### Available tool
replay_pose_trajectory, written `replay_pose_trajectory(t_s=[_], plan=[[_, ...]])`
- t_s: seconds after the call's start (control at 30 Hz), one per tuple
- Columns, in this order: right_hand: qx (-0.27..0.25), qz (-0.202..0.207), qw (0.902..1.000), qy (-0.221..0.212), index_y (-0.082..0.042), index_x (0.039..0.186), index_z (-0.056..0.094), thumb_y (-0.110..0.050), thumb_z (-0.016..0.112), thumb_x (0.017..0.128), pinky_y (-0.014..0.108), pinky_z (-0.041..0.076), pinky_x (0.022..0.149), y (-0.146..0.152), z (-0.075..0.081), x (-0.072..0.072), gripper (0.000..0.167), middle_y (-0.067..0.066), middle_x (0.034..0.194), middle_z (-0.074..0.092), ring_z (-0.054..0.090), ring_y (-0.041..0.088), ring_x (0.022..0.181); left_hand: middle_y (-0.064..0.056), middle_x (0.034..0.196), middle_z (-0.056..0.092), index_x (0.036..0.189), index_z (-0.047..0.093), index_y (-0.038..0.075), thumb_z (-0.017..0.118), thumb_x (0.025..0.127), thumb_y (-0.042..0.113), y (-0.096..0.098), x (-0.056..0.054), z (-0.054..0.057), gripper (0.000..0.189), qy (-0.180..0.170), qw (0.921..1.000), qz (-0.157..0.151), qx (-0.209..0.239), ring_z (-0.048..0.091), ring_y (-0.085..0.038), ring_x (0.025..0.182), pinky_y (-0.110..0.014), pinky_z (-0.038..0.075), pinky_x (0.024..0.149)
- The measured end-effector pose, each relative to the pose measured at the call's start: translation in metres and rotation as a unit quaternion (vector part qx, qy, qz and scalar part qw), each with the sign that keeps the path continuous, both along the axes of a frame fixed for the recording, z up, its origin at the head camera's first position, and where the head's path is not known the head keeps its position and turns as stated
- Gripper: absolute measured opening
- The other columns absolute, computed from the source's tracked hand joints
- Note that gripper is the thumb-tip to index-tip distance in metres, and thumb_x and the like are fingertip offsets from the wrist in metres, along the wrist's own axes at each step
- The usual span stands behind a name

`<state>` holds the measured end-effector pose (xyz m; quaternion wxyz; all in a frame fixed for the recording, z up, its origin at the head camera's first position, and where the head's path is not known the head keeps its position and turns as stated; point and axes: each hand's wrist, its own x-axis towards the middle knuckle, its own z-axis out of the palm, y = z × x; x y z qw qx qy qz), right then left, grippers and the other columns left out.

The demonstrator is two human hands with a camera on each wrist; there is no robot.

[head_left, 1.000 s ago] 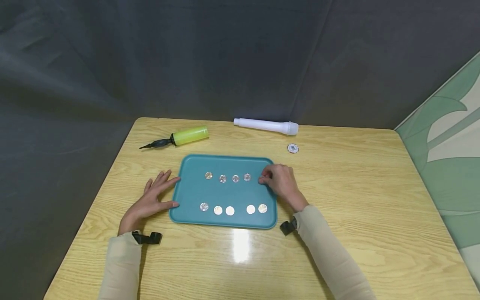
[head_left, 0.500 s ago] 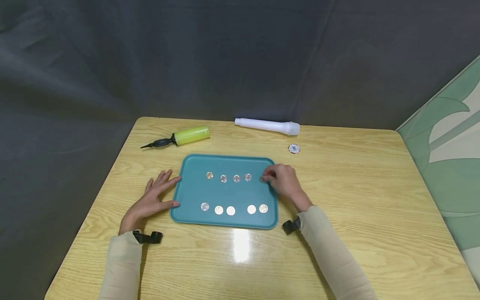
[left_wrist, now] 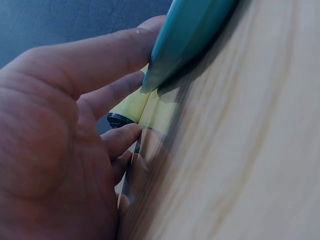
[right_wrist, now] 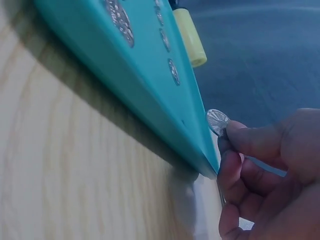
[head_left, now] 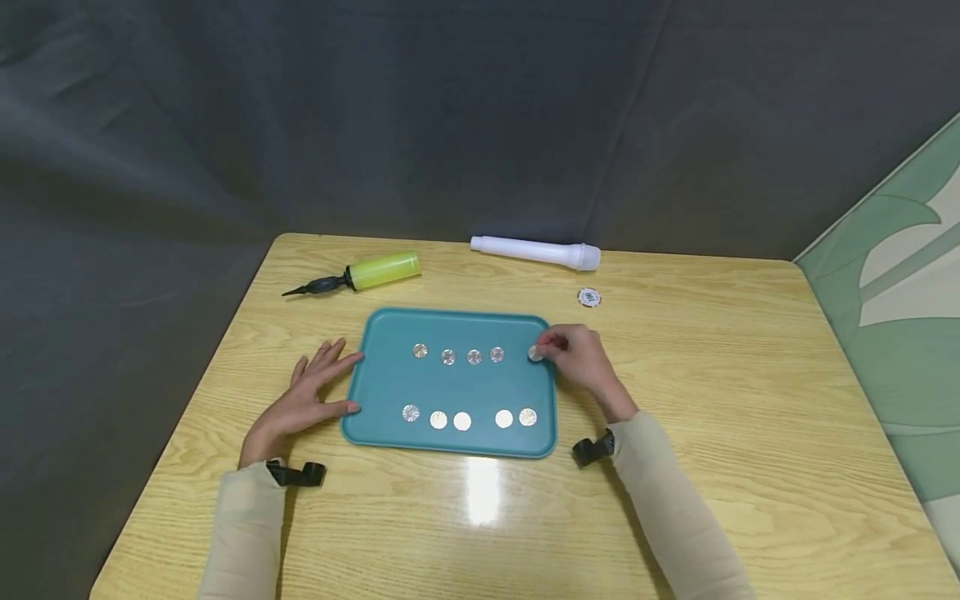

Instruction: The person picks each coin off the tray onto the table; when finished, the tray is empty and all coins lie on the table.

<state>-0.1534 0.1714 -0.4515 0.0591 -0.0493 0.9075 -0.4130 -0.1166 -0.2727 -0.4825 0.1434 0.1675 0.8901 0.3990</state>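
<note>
A teal tray (head_left: pixel 450 387) lies on the wooden table with two rows of coins in it. My right hand (head_left: pixel 576 357) pinches a silvery coin (right_wrist: pixel 218 121) between thumb and fingers, over the tray's right edge. Left of it is the far row, ending in a coin (head_left: pixel 497 354); the near row includes a pale, shiny coin (head_left: pixel 462 421). My left hand (head_left: pixel 300 407) is spread at the tray's left edge. In the left wrist view, its thumb and some fingers touch the tray's rim (left_wrist: pixel 165 55).
Behind the tray lie a yellow-green hand pump (head_left: pixel 384 271) with a black nozzle and a white toy microphone (head_left: pixel 532 252). A round chip (head_left: pixel 589 297) sits behind my right hand. A dark curtain (head_left: pixel 450 117) hangs along the table's far side.
My right hand has lifted the coin at the right end of the far row and shifted slightly right with it. My left hand stays at the tray's edge.
</note>
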Motion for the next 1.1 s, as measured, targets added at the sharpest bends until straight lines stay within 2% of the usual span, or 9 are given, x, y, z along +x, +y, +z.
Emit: replay_pose_trajectory(t_s=[0.5, 0.77, 1.1], plan=[[-0.03, -0.036, 0.9985, -0.026, 0.0, 0.1, 0.074, -0.011, 0.066, 0.096, 0.021, 0.046, 0.059, 0.03, 0.003, 0.0, 0.014, 0.016, 0.09, 0.071, 0.054, 0.017, 0.071, -0.018, 0.17, 0.006, 0.156, 0.038, 0.015, 0.078, 0.086, 0.028, -0.001, -0.001, -0.001, 0.082, -0.003, 1.0, -0.003, 0.0, -0.009, -0.041, 0.158, -0.065, -0.016, 0.12], [-0.024, -0.05, 0.9979, -0.032, 0.002, 0.105, 0.073, -0.011, 0.063, 0.098, 0.021, 0.047, 0.065, 0.048, 0.001, -0.001, 0.017, 0.02, 0.102, 0.072, 0.057, 0.018, 0.08, -0.019, 0.17, 0.006, 0.156, 0.038, 0.014, 0.078, 0.087, 0.027, -0.001, 0.0, 0.0, 0.081, -0.002, 1.0, -0.002, 0.006, -0.01, -0.042, 0.157, -0.065, -0.016, 0.12], [-0.037, -0.072, 0.9956, -0.047, 0.005, 0.108, 0.071, -0.01, 0.061, 0.099, 0.019, 0.051, 0.062, 0.069, -0.006, -0.003, 0.02, 0.021, 0.1, 0.07, 0.06, 0.013, 0.074, -0.019, 0.17, 0.007, 0.156, 0.038, 0.013, 0.079, 0.086, 0.026, -0.001, -0.001, -0.001, 0.082, 0.002, 1.0, -0.004, 0.0, -0.009, -0.042, 0.157, -0.066, -0.015, 0.12]])
